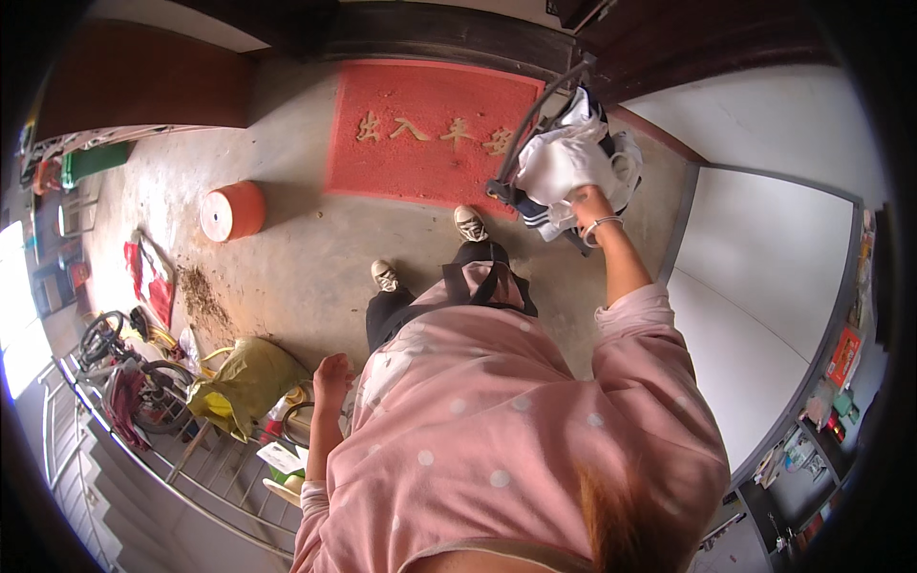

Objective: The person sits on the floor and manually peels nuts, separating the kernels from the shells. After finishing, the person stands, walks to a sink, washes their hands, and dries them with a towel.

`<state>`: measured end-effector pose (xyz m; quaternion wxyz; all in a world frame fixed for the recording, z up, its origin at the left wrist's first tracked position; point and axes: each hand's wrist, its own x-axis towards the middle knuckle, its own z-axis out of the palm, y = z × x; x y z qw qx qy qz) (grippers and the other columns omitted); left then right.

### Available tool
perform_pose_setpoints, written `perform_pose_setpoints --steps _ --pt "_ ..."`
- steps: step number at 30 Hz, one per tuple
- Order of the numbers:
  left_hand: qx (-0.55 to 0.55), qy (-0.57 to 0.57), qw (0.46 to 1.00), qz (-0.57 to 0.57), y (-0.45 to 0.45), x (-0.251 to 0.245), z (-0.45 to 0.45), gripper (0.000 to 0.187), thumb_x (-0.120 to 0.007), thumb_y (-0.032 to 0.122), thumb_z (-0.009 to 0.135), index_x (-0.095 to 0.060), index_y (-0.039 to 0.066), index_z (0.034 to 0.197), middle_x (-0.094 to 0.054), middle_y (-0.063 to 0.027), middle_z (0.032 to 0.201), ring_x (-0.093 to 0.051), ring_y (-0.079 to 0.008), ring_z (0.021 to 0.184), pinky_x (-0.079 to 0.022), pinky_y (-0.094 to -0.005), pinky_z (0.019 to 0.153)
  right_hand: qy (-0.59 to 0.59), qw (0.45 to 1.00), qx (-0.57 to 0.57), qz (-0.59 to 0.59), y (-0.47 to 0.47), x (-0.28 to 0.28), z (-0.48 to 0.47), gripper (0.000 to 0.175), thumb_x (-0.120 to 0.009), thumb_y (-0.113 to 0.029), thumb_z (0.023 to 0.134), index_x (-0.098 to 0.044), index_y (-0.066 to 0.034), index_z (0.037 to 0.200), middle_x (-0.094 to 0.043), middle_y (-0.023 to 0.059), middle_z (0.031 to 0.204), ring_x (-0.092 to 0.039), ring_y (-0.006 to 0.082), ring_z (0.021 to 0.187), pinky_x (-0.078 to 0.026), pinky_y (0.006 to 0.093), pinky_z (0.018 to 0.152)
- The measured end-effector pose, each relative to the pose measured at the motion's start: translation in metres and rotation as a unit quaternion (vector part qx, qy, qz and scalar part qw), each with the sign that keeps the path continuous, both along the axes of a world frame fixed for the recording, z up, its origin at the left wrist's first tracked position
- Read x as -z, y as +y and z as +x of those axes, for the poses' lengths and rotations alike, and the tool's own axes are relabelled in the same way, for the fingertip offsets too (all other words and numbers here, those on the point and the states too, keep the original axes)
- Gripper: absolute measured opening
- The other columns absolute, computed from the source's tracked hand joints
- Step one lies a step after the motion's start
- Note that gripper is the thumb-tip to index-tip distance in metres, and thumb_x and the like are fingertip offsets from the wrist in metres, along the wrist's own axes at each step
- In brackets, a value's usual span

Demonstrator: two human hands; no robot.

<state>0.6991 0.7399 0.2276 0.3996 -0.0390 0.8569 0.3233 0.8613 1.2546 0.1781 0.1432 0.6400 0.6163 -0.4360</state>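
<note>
My right hand point(593, 208), with a bracelet at the wrist, reaches to a heap of white and navy clothes point(566, 165) and touches the white cloth; its fingertips are partly hidden in the fabric. The heap lies by a dark curved bar point(526, 129), at the right end of a red doormat point(430, 136) that bears writing. My left hand point(334, 376) hangs at my left side with its fingers curled; whether anything is inside it cannot be told. Near it stands an olive-yellow sack point(265, 372).
An orange-red round drum point(235, 211) stands on the concrete floor. Debris point(204, 294) and a red and white bag point(150, 279) lie farther left. A metal stair railing point(215, 480) and a bicycle point(154, 387) are at lower left. A white-panelled cabinet point(759, 265) stands at right.
</note>
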Motion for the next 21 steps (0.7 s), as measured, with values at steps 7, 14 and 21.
perform_pose_setpoints --steps 7,14,21 --pt "-0.14 -0.053 0.989 -0.016 -0.092 0.026 -0.016 0.017 -0.053 0.017 0.08 -0.056 0.004 0.091 -0.056 -0.0049 0.069 -0.053 -0.0125 0.053 -0.044 -0.0258 0.045 0.108 0.993 -0.015 -0.041 -0.055 0.006 -0.046 0.008 -0.047 -0.015 0.079 -0.049 -0.0096 0.084 -0.051 0.0035 0.064 -0.044 0.0114 0.04 -0.033 0.0263 0.031" --pt "-0.267 -0.015 0.963 -0.039 -0.211 0.009 -0.044 0.02 -0.053 0.017 0.079 -0.056 0.001 0.091 -0.057 -0.0073 0.074 -0.053 -0.014 0.051 -0.044 -0.0279 0.042 0.184 0.972 -0.041 -0.139 -0.177 -0.037 -0.171 0.014 -0.047 -0.012 0.078 -0.049 -0.0081 0.092 -0.054 0.0073 0.073 -0.05 0.0143 0.047 -0.044 0.0283 0.036" --pt "-0.427 0.016 0.904 0.02 -0.283 -0.012 -0.076 0.022 -0.05 0.021 0.082 -0.055 0.003 0.094 -0.057 -0.0041 0.076 -0.053 -0.0111 0.054 -0.043 -0.0241 0.044 0.254 0.932 -0.181 -0.184 -0.297 -0.088 -0.324 0.015 -0.05 -0.014 0.08 -0.05 -0.0046 0.092 -0.055 0.0067 0.075 -0.053 0.0123 0.054 -0.046 0.0244 0.04"
